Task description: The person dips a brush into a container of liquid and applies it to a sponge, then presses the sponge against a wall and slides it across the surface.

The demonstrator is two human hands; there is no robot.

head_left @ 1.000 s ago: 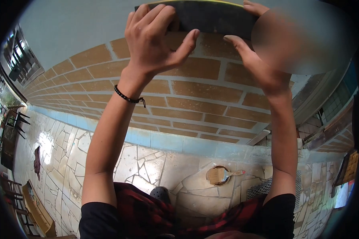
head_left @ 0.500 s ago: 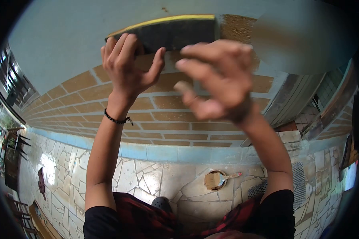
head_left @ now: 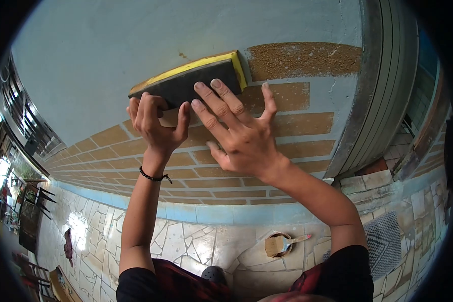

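A long foam block [head_left: 186,83] with a black back and yellow foam edges lies against the wall, slightly tilted, its right end higher. My left hand [head_left: 158,123] has its fingers curled at the block's lower left part, with the thumb by the lower edge. Spread out, my right hand [head_left: 241,136] presses its middle fingertips on the black back; the little finger stands apart over the wall. Just right of the block is a textured brown brick shape [head_left: 304,60] on the grey-blue wall [head_left: 110,45]. Whatever the foam covers is hidden.
Rows of flat brown painted bricks [head_left: 239,194] cover the lower wall. On the stone-patterned floor [head_left: 186,246] stands a round container [head_left: 281,250] with a paintbrush [head_left: 289,241] across it. A ridged doorway frame [head_left: 372,100] rises at the right, and a patterned mat [head_left: 382,239] lies below.
My right hand has come in from the right and now touches the block's back. My left hand stays at the block's left part. The camera view has shifted, showing more wall at the right.
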